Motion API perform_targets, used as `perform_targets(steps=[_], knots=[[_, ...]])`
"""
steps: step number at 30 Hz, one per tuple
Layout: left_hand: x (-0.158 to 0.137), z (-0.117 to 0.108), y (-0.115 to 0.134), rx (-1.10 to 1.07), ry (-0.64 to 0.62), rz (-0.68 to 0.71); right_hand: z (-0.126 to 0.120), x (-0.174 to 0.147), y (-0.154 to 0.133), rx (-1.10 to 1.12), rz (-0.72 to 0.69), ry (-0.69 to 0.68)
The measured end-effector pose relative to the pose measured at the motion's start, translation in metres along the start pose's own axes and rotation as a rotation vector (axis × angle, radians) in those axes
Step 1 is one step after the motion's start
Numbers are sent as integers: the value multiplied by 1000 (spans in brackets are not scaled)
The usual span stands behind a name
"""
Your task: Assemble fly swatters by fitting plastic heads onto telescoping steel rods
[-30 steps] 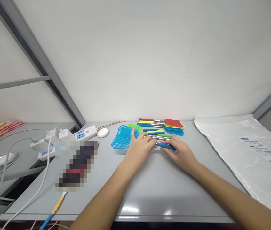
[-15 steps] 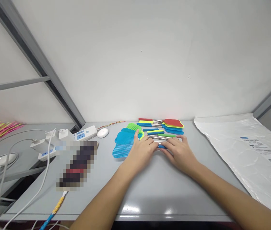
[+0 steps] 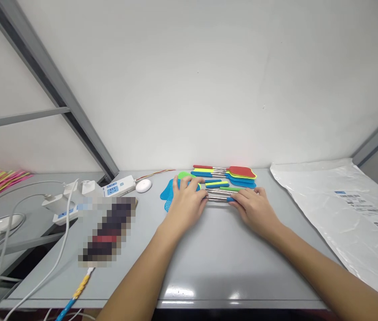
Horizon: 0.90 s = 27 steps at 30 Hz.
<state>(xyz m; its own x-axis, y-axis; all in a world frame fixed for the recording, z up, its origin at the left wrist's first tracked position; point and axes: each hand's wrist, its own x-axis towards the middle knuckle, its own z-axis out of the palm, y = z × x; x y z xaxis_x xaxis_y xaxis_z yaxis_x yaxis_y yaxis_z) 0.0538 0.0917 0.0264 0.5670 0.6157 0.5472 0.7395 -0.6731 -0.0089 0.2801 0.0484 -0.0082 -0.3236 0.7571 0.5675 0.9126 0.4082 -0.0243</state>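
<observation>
Several fly swatters with mesh heads and metal shafts lie together under my hands. My left hand (image 3: 189,198) covers the blue mesh heads (image 3: 168,191), its fingers bent over them and its thumb by the shafts. My right hand (image 3: 254,207) closes on the blue handle (image 3: 230,199) of the nearest fly swatter. Metal shafts (image 3: 218,198) show between the hands. A green handle (image 3: 230,189) lies just behind, and a green mesh head (image 3: 184,174) is partly hidden by my left fingers.
Behind, a stack of red, yellow and blue fly swatters (image 3: 241,171) lies along the wall. A white plastic package (image 3: 336,214) is at the right. Left are a power strip (image 3: 120,186), a white round device (image 3: 143,185), a blurred phone-like object (image 3: 110,232) and cables.
My left hand has shifted left and back over the mesh heads. My right hand has moved slightly right with the blue handle, and more metal shaft shows between them.
</observation>
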Motion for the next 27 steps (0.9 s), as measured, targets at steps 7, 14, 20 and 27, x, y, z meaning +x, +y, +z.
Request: perform_targets(steps=[7,14,20,27], knots=[[-1,1,-1,-25,-7,-34,1,-1,4,1,6,16],[-2,3,-1,-35,4,-43,2,-1,5,0,11,8],[-2,7,0,-37,12,-30,3,-2,5,14,8,8],[-2,4,-3,-56,-13,-14,3,-1,9,24,-11,-15]])
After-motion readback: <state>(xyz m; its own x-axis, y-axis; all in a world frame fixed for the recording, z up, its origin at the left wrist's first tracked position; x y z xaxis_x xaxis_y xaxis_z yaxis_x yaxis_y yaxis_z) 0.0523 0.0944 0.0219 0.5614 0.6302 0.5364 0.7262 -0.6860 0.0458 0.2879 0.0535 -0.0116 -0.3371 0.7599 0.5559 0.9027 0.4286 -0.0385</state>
